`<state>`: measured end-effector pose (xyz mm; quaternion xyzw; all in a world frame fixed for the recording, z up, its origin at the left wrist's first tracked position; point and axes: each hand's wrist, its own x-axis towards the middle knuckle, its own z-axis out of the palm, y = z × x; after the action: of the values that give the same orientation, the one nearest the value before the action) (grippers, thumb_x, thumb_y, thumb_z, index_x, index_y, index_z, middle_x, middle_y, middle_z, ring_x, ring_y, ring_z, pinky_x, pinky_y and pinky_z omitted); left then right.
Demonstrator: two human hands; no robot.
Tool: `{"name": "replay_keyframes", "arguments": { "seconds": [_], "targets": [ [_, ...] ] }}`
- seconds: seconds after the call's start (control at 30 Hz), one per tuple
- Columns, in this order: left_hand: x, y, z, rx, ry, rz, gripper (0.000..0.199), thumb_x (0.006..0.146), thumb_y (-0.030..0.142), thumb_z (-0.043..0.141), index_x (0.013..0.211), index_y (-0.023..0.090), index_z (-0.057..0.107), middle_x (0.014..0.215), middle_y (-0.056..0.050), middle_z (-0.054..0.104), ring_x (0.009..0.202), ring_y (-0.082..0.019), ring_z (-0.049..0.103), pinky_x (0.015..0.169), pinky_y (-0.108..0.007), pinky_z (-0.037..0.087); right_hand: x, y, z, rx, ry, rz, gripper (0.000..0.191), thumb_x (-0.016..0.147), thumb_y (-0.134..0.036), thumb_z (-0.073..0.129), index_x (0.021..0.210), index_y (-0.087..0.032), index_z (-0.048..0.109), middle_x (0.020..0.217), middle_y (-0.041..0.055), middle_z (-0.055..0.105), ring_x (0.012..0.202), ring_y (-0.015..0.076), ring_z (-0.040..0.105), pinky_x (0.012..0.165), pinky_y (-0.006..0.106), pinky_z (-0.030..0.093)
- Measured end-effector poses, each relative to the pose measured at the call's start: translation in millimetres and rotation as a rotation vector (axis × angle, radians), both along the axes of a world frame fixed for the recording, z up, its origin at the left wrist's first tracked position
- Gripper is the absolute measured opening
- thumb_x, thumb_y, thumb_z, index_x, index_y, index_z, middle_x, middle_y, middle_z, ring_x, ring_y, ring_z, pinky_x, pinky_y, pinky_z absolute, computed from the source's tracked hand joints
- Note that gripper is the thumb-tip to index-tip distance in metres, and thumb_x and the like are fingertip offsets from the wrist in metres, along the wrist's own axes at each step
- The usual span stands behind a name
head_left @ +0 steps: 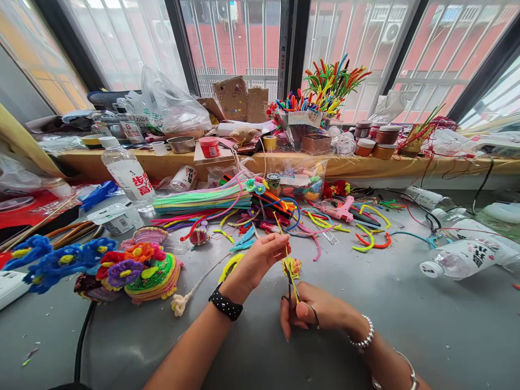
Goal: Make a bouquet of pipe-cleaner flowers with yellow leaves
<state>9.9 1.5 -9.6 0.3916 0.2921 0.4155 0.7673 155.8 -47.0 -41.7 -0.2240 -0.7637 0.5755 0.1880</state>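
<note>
My left hand (264,260), with a black dotted band at the wrist, pinches a thin yellow pipe cleaner (285,250) that runs down towards my right hand. My right hand (314,309) has its fingers in the loops of dark-handled scissors (291,279). The scissor blades point up and away, parted around or beside the yellow pipe cleaner; which, I cannot tell. Behind the blades a small yellow and pink fuzzy piece (293,267) lies on the grey table (252,346).
A bundle of pastel pipe cleaners (203,200) lies behind my left hand. Fuzzy flowers (125,271) stand at left, a pink glue gun (339,210) behind right, and plastic bottles (463,260) at far right. A cluttered ledge (244,162) runs below the windows.
</note>
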Motion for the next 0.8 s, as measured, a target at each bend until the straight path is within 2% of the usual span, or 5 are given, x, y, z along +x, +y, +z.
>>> {"name": "replay_keyframes", "arguments": {
  "seconds": [0.17,0.37,0.8],
  "targets": [
    [-0.4,-1.3,1.8,0.005,0.043,-0.014,0.018,0.064,0.027,0.066,0.058,0.014,0.055,0.062,0.002,0.051,0.065,-0.009,0.049,0.068,-0.022,0.035,0.6,0.2,-0.7,0.031,-0.002,0.014,0.084,0.066,-0.076,0.012,0.068,-0.01,0.063,0.048,-0.0045,0.033,0.045,0.0073,0.032,0.045,0.022,0.027],
    [-0.1,-1.8,3.3,0.05,0.055,0.01,0.02,0.066,0.027,0.064,0.056,0.014,0.052,0.06,0.003,0.048,0.063,-0.008,0.046,0.067,-0.022,0.034,0.2,-0.1,1.8,0.073,-0.013,-0.042,0.077,0.068,-0.075,0.016,0.051,-0.012,0.056,0.048,-0.003,0.035,0.046,0.0076,0.033,0.046,0.023,0.027],
    [2.2,-0.3,0.9,0.067,0.075,0.12,0.024,0.065,0.031,0.065,0.055,0.016,0.049,0.061,0.003,0.049,0.062,-0.008,0.044,0.066,-0.022,0.034,2.1,3.3,-2.9,-0.027,-0.062,-0.154,0.07,0.069,-0.074,0.021,0.039,-0.015,0.044,0.038,-0.0032,0.034,0.039,0.0061,0.029,0.041,0.022,0.023]
  ]
}}
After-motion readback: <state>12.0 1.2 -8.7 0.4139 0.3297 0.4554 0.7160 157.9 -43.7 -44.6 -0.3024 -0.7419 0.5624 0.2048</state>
